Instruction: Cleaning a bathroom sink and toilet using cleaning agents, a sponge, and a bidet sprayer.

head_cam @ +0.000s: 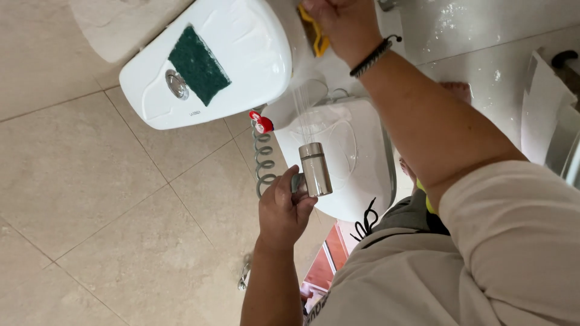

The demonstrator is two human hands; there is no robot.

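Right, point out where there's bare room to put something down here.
Free: the tiled floor left of the coiled hose, and the cistern lid right of the green scouring pad. Crowded: around the toilet bowl, where both hands work.

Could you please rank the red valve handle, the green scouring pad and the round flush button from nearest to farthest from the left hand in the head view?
From the left hand:
1. Red valve handle, just above the hand.
2. Green scouring pad, on the tank lid.
3. Round flush button, left of the pad; nearly level with it.
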